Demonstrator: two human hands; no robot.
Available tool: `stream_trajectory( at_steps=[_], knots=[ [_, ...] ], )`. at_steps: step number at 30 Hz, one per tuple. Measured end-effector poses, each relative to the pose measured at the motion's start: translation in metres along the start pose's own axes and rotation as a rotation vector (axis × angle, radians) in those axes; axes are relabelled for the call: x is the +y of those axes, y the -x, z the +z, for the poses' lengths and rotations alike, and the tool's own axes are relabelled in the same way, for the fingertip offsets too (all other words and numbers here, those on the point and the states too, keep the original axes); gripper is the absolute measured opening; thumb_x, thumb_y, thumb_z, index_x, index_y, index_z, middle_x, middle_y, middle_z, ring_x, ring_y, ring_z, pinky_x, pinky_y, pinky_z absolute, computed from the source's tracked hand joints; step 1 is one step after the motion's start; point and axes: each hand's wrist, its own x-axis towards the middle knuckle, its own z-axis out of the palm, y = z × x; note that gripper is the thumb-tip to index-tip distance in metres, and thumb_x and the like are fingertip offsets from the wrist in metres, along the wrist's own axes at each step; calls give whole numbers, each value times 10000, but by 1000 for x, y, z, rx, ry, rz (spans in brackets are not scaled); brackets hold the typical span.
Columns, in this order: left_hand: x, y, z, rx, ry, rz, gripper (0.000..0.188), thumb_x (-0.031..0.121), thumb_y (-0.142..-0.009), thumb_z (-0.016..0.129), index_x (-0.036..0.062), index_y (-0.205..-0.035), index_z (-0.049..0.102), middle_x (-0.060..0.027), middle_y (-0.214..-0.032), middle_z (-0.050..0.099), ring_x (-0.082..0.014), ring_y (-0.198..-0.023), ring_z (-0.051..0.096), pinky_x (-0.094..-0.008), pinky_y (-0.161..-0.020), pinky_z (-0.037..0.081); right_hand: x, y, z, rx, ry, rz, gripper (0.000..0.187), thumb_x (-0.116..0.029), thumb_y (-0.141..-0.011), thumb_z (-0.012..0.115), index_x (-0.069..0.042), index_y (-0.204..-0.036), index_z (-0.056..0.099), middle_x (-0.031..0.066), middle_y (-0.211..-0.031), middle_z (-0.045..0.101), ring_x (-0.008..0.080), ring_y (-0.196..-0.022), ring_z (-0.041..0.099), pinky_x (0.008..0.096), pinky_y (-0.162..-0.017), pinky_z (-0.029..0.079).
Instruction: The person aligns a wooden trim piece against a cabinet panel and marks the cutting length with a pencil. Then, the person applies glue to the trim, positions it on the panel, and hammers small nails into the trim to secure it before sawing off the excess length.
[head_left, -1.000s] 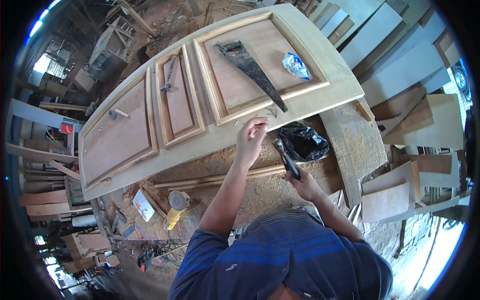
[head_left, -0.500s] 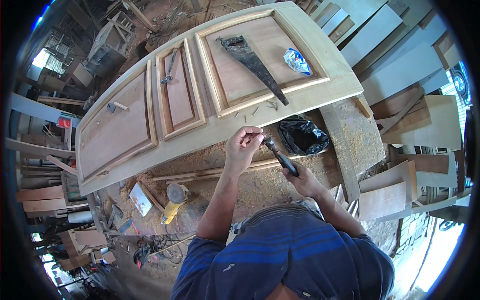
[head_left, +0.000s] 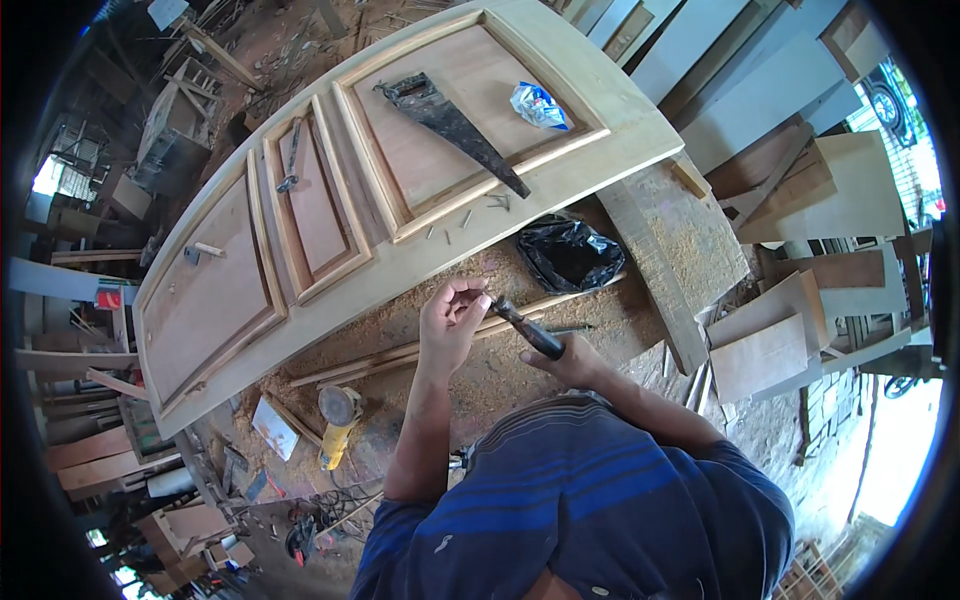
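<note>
My left hand point(head_left: 452, 318) is raised over the bench, thumb and fingertips pinched on something too small to make out. My right hand point(head_left: 568, 360) is closed round the end of a dark-handled tool point(head_left: 527, 328) that looks like a hammer. Its far end points up and left, right beside my left fingertips, which partly hide it. Beyond my hands lies a pale wooden panel door point(head_left: 425, 252). Several small nails point(head_left: 467, 218) lie on its near edge. A handsaw point(head_left: 455, 125) rests across its right panel, near a crumpled blue and white packet point(head_left: 538, 105).
An open black plastic bag point(head_left: 570, 255) sits on the sawdust-strewn bench point(head_left: 690, 230). Thin wooden strips point(head_left: 400, 352) and a yellow power tool point(head_left: 338, 425) lie nearer me. A wooden-handled hammer point(head_left: 205, 250) and another metal tool point(head_left: 290, 160) rest on the door. Boards point(head_left: 770, 105) lean at right.
My view has shifted, so the door and bench appear further left. Both hands have come slightly nearer my body, still close together. The tool stays in my right hand.
</note>
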Motion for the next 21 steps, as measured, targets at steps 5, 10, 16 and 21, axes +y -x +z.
stream_trajectory(
  at_steps=[5, 10, 16, 21],
  knots=[
    [-27, 7, -7, 71, -49, -74, 238, -2, -1031, 748, -45, -1258, 695, -56, -1097, 739, -112, -1006, 719, -263, -928, 592, 19, -12, 21, 2, -9, 56, 654, -631, -935, 795, 21, -904, 766, 235, -806, 737, 368, -797, 754, 504, -802, 562],
    [-44, 10, -10, 147, -17, -129, 229, -24, -1014, 753, -41, -1238, 713, -49, -1088, 723, -115, -996, 708, -273, -937, 599, 37, -25, 37, -42, -10, 115, 528, -482, -902, 797, 40, -978, 776, 262, -927, 778, 411, -910, 787, 509, -868, 594],
    [-60, 8, -15, 177, 17, -160, 277, -27, -999, 766, -29, -1270, 709, -55, -1085, 721, -116, -990, 704, -279, -924, 611, 38, -25, 41, -20, 37, 157, 493, -435, -876, 795, 35, -1024, 783, 280, -958, 777, 423, -946, 788, 511, -891, 592],
    [-68, 6, -13, 218, 44, -196, 314, -36, -988, 779, -57, -1286, 680, -74, -1109, 728, -116, -990, 706, -271, -936, 597, 52, -38, 46, -40, 3, 138, 572, -490, -880, 822, 60, -1028, 768, 263, -921, 770, 398, -926, 786, 488, -863, 586]
  ],
)
